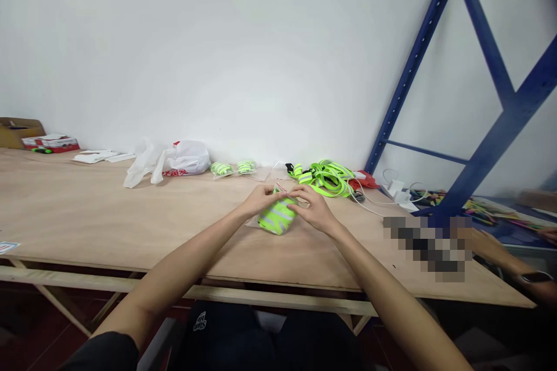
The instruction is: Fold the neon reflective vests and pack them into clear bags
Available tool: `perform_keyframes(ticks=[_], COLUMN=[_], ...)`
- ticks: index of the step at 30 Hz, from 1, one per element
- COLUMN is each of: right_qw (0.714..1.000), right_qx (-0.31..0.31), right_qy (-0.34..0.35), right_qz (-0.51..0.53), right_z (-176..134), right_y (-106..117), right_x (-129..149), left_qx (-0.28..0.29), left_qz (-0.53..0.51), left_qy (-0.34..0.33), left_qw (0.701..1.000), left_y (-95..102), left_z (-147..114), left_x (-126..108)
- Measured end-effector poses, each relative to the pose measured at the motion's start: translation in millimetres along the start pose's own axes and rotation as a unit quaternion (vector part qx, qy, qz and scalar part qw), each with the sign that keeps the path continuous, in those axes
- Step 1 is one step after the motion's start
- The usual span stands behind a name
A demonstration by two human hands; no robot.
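Note:
A clear plastic bag with a folded neon-yellow reflective strap (277, 219) inside is held just above or on the table in front of me; I cannot tell which. My left hand (260, 200) pinches the bag's top edge from the left. From the right, my right hand (314, 208) grips the same top edge, its fingertips close to the left ones. A thin red line shows along the bag's mouth between the thumbs. Behind the hands lies a loose heap of neon-yellow reflective straps (327, 178) with black buckles.
Two packed strap bags (221, 170) sit near the wall beside a white plastic bag (189, 157). Farther left are white papers (98, 156) and a red-and-white box (51, 143). White cables run right toward a blue metal frame (402, 78). Another person's arm (500, 255) rests at the right.

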State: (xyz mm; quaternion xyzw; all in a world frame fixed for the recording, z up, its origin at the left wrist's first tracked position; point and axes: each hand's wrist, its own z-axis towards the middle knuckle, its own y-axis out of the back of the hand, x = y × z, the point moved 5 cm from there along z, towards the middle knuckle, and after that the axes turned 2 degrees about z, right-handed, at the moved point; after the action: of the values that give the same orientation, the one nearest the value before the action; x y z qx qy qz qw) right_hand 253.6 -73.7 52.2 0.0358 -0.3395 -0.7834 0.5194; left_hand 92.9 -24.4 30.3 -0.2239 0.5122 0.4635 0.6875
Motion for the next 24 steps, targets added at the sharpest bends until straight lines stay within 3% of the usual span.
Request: perform_keyframes(ticks=[3,6,13,16,18,21,23,24], right_qw=[0.999,0.998,0.98,0.975,0.985,0.999,0.985,0.971], right_qx=[-0.026,-0.007,0.177,0.21,0.167,-0.016,-0.12,-0.134], right_qy=[0.022,0.03,-0.025,-0.034,-0.024,-0.034,-0.094,-0.144], right_qz=[-0.029,-0.063,-0.087,-0.062,-0.04,0.009,0.08,0.133], right_z=[9.1,21.3,36.6,35.7,35.9,35.6,31.6,29.1], right_y=[7.4,14.8,10.0,5.0,6.6,20.3,25.9,23.4], right_x=[8.3,17.0,26.5,26.2,24.2,12.3,-6.6,-19.0], left_qx=[-0.041,-0.085,-0.091,-0.09,-0.113,-0.187,-0.223,-0.232], left_qz=[0.012,0.009,0.003,-0.01,-0.03,-0.132,-0.197,-0.215], left_qy=[-0.069,-0.137,-0.162,-0.156,-0.135,-0.063,-0.015,0.001], left_qw=[0.997,0.987,0.983,0.984,0.984,0.971,0.955,0.949], left_y=[-1.7,-1.6,-5.1,-3.4,3.1,19.0,26.4,28.6], left_z=[3.9,5.2,-3.4,-2.2,2.4,10.0,12.7,13.4], left_x=[-12.1,-30.0,-47.6,-45.7,-40.9,-23.5,-8.4,-1.6])
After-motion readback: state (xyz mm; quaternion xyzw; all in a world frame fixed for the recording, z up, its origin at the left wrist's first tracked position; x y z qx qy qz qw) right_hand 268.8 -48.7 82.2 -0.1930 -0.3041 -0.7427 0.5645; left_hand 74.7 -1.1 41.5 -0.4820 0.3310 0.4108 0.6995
